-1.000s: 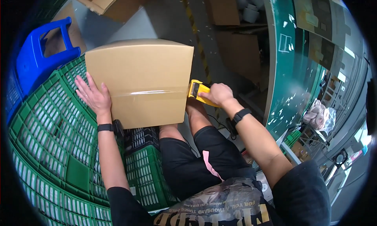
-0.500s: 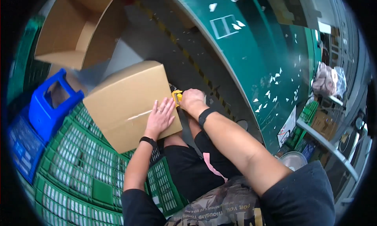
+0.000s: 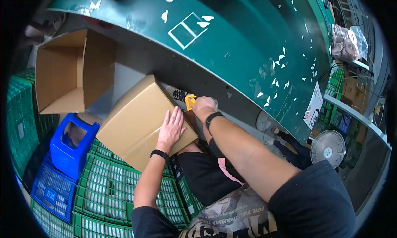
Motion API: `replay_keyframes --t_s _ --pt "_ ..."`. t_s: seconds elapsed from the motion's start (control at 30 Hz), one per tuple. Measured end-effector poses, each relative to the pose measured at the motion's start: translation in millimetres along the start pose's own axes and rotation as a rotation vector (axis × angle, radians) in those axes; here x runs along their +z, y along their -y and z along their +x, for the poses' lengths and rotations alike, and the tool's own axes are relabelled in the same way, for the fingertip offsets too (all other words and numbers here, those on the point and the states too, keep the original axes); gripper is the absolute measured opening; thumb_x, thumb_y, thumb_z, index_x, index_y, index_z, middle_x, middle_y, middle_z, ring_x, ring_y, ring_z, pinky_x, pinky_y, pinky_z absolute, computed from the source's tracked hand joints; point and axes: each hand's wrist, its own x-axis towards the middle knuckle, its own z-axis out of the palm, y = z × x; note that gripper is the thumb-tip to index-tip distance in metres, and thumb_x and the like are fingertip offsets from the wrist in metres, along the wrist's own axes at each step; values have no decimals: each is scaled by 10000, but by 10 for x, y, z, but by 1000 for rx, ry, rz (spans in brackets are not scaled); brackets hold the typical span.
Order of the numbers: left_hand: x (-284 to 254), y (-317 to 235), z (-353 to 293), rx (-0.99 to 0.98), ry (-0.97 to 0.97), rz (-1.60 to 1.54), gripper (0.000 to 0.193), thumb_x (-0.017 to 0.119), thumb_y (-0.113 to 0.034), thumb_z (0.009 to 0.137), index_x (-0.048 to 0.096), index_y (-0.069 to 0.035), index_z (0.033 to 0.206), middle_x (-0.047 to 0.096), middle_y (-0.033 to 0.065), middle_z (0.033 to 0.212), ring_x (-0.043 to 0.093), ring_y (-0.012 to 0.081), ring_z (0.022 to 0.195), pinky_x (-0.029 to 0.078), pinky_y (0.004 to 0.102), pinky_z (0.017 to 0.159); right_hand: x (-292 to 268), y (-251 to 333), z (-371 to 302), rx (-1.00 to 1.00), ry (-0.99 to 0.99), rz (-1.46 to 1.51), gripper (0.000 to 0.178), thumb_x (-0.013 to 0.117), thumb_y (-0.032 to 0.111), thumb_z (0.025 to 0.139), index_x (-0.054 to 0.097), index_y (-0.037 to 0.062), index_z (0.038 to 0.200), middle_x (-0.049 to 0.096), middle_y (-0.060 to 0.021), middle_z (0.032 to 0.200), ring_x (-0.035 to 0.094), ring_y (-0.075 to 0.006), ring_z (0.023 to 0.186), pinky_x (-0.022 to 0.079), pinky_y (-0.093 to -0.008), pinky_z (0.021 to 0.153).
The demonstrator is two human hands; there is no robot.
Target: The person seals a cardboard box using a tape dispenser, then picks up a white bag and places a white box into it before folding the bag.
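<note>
A closed brown cardboard box sits tilted before me on the green crates, with a strip of clear tape shining along its top. My left hand lies flat on the box near its right edge, fingers stretched out. Just beyond that edge, my right hand is closed round a yellow tape dispenser. The dispenser's head is beside the box's right side; whether it touches the cardboard I cannot tell.
Green crates lie under the box. To the left stand a blue plastic stool-like holder and an open cardboard box. A green worktable with scraps runs across the far side. A fan stands at right.
My view has turned, so the worktable spans more of the picture. The right hand with the tape dispenser stays beside the box's right edge; the left hand still presses on top.
</note>
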Motion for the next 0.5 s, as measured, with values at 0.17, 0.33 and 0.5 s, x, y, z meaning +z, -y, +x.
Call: replay_keyframes --t_s 0.17,0.33,0.5 --pt "-200 -14 313 125 318 133 684 438 -570 936 509 -77 1405 465 113 1477 335 278 1428 120 566 1194 -347 -392 -242 17 50 76 505 614 538 871 741 85 1055 716 -134 1091 685 -291 1037 543 -390 861" --pt "-291 55 623 140 717 85 659 446 -581 942 575 -82 1352 595 64 1357 466 251 1343 101 573 1193 -363 -784 -470 -4 -2 186 591 582 594 875 729 48 1045 712 -191 1027 686 -351 986 540 -437 823" --pt "-234 106 668 -5 705 34 555 453 -503 974 618 -92 1309 650 90 1276 517 240 1300 184 538 1182 -429 -1076 -848 -271 -186 219 625 628 619 837 677 -1 901 688 -258 888 680 -401 894 540 -460 754"
